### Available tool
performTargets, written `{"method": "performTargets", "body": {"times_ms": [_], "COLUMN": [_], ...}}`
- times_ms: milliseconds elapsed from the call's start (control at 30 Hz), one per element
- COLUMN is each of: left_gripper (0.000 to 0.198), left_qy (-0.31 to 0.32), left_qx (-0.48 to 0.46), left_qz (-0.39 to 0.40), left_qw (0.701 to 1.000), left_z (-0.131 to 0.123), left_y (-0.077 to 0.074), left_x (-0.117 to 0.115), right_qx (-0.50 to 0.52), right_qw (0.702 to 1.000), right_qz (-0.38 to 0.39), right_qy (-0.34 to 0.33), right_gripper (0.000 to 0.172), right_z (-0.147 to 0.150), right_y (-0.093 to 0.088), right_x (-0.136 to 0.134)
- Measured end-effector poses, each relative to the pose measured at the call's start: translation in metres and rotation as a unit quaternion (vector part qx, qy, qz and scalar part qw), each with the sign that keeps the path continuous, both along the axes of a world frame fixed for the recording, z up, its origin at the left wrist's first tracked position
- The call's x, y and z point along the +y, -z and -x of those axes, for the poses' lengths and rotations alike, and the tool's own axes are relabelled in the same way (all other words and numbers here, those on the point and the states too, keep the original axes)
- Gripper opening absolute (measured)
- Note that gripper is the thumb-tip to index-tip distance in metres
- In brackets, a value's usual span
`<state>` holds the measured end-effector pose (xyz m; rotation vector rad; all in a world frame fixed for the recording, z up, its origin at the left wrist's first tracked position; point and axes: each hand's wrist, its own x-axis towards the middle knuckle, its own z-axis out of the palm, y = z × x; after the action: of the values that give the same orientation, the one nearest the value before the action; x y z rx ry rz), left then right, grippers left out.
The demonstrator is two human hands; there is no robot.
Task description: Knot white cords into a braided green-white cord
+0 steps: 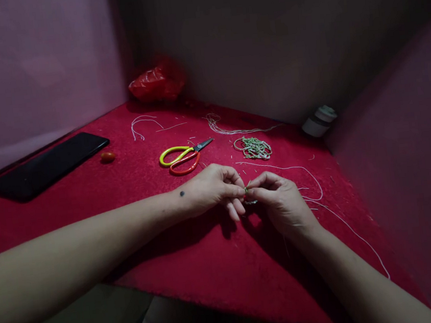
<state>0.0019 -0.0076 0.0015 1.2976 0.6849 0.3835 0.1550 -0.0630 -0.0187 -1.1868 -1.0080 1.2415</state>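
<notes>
My left hand (218, 189) and my right hand (284, 203) meet over the red table, fingertips almost touching. Both pinch a small green-and-white knotted cord (251, 202), most of it hidden behind the fingers. Thin white strings (320, 184) trail from near my right hand across the cloth, one curving up and another running toward the lower right. Just beyond my hands lies a bundle of green-and-white braided cords (257, 148). Scissors (184, 159) with one yellow and one red handle rest beyond my left wrist, blades pointing right.
Loose pale strings (231, 130) lie toward the back, with small clippings scattered around. A black phone (50, 163) and a small orange-red oval object (107, 157) are at left. A red plastic bag (157, 83) sits in the back corner; a white container (319, 120) stands at right by the wall.
</notes>
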Motion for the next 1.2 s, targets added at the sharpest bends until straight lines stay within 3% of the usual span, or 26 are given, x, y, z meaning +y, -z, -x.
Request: {"method": "performTargets", "body": {"times_ms": [433, 733, 1200], "left_gripper": [0.005, 0.005, 0.004], "left_qy": [-0.004, 0.004, -0.006], "left_qx": [0.050, 0.052, 0.080], "left_qz": [-0.062, -0.060, -0.080], "left_qw": [0.997, 0.997, 0.994], "left_z": [0.003, 0.004, 0.002], "left_y": [-0.003, 0.001, -0.003], "left_x": [0.001, 0.005, 0.003], "right_qx": [-0.057, -0.112, -0.049], "right_qw": [0.996, 0.988, 0.996], "right_qz": [0.062, 0.070, 0.044], "right_qy": [-0.039, -0.079, -0.066], "right_gripper": [0.018, 0.015, 0.011], "right_z": [0.000, -0.002, -0.001], "right_y": [-0.013, -0.013, -0.007], "right_x": [-0.004, -0.002, 0.000]}}
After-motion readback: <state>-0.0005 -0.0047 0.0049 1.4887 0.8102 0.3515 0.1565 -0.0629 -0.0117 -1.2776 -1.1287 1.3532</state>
